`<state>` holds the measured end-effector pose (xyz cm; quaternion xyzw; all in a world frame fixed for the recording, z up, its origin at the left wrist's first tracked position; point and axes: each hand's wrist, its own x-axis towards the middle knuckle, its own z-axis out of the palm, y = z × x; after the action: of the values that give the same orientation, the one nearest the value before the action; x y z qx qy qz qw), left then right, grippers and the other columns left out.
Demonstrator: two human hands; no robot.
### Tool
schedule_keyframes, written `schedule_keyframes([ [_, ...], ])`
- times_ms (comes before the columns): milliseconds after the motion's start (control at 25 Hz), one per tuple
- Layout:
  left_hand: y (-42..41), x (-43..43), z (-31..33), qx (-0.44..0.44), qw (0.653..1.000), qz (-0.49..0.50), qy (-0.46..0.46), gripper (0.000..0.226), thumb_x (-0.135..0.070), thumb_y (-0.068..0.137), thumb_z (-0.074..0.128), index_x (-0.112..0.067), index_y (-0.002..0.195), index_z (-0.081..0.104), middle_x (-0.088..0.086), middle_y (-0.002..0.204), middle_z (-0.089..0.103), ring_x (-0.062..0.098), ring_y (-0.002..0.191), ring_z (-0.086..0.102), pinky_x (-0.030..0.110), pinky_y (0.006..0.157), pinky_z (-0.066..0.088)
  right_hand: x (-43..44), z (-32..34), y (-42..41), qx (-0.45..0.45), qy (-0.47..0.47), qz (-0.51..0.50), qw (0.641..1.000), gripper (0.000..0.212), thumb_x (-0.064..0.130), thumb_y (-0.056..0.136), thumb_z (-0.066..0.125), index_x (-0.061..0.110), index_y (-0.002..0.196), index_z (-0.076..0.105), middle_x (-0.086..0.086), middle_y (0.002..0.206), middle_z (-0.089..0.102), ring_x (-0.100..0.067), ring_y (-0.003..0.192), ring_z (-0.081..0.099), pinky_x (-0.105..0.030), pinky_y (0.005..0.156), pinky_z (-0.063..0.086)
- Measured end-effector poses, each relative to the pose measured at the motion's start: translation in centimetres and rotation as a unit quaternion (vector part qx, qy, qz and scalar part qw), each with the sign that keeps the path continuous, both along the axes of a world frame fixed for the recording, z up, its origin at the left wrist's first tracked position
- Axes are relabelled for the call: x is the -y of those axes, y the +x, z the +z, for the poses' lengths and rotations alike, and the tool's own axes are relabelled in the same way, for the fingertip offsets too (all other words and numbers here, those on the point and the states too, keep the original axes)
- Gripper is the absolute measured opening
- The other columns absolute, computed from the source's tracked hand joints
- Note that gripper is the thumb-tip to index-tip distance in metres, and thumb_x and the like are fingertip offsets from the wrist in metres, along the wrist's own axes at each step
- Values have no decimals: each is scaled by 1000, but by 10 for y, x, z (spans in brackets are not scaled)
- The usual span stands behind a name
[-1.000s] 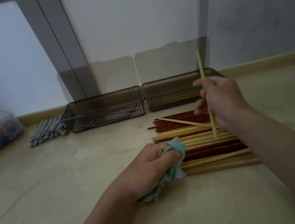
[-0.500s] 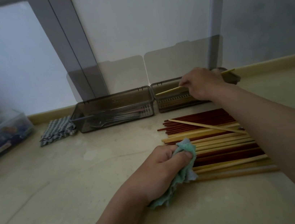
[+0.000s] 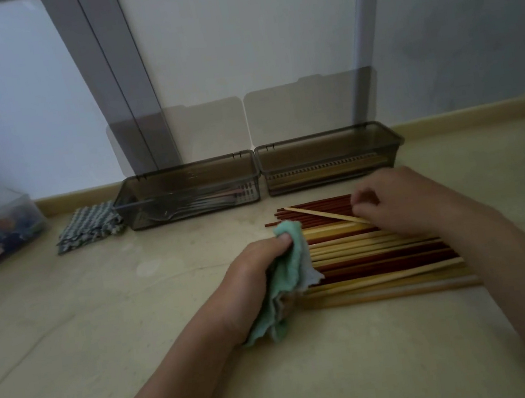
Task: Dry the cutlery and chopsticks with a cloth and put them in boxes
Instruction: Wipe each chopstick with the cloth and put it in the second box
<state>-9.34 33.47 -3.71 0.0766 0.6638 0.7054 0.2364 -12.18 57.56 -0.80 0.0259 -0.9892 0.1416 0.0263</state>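
**Chopsticks (image 3: 381, 259) in a row**

Pale and dark-red, they lie on the counter (image 3: 136, 317) before two open boxes, the left box (image 3: 186, 192) and right box (image 3: 328, 152). One pale chopstick (image 3: 320, 214) slants across. The left hand (image 3: 255, 277) grips a green cloth (image 3: 289, 282). The right hand (image 3: 403, 202) curls its fingers, blurred, grip unclear.

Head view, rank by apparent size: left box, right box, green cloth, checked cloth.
1. left box and right box, about alike.
2. green cloth, though bunched in the left hand and nearer the camera.
3. checked cloth.
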Motion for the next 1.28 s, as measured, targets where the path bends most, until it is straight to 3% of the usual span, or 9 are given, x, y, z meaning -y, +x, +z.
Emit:
schedule_keyframes([
  [80, 0, 2, 0, 28, 998, 36, 32, 51, -49, 76, 59, -3, 95, 68, 14, 80, 70, 32, 71, 67, 42, 70, 52, 1, -7, 4, 35, 45, 8, 998, 16, 34, 96, 58, 29, 94, 73, 9, 95, 65, -11, 88, 59, -35, 81, 53],
  [160, 0, 4, 5, 37, 994, 89, 58, 36, -43, 85, 49, -12, 76, 65, 6, 60, 61, 17, 48, 56, 28, 51, 41, 5, -9, 4, 31, 46, 9, 998, 15, 33, 97, 58, 29, 94, 72, 9, 94, 63, -11, 87, 58, -33, 78, 52],
  [320, -2, 1, 12, 13, 985, 158, 69, 36, -35, 89, 44, -14, 68, 64, 7, 58, 57, 18, 49, 51, 28, 52, 37, 8, -8, 4, -55, 38, 15, 998, 19, 33, 100, 48, 31, 89, 63, 8, 90, 62, -12, 83, 57, -35, 72, 51],
  [480, -10, 0, 11, 9, 972, 224, 66, 31, -33, 92, 44, -10, 98, 65, 9, 78, 69, 21, 66, 62, 30, 56, 45, 26, 5, 22, -48, -200, 114, 972, 24, 24, 104, 47, 28, 88, 65, 4, 68, 62, -11, 59, 55, -31, 57, 48],
  [560, -16, 5, 7, 12, 964, 258, 71, 38, -39, 91, 45, -10, 107, 64, 13, 88, 67, 25, 73, 62, 34, 61, 46, 39, 6, 31, -13, -243, 157, 957, 24, 23, 104, 47, 27, 90, 66, 2, 65, 61, -8, 55, 52, -29, 55, 46],
  [720, -24, 11, 4, 1, 952, 295, 83, 45, -50, 88, 46, -14, 108, 64, 11, 84, 64, 25, 73, 60, 37, 62, 46, 53, -1, 36, 27, -226, 195, 954, 23, 23, 104, 48, 28, 90, 66, 1, 66, 64, -5, 54, 52, -30, 54, 45],
  [960, -20, 4, 8, -82, 946, 314, 21, 36, -39, 98, 37, -16, 84, 62, 4, 63, 54, 18, 55, 50, 32, 51, 40, 71, -5, 43, 35, -212, 212, 954, 26, 22, 102, 52, 26, 78, 61, 3, 64, 62, -4, 56, 55, -30, 59, 48],
  [1120, -13, -10, 2, -159, 945, 282, -41, 40, -32, 101, 31, -16, 81, 61, -3, 57, 52, 11, 51, 51, 25, 49, 42, 92, -13, 46, -7, -232, 208, 950, 30, 19, 101, 51, 22, 72, 54, 3, 67, 59, -9, 61, 54, -36, 62, 48],
  [1280, -13, -10, 0, -183, 944, 272, -48, 41, -33, 101, 32, -15, 83, 64, -3, 57, 53, 12, 52, 52, 29, 50, 43, 87, -8, 47, 55, -278, 180, 942, 27, 23, 104, 48, 19, 81, 60, -2, 68, 64, -9, 52, 60, -27, 47, 50],
])
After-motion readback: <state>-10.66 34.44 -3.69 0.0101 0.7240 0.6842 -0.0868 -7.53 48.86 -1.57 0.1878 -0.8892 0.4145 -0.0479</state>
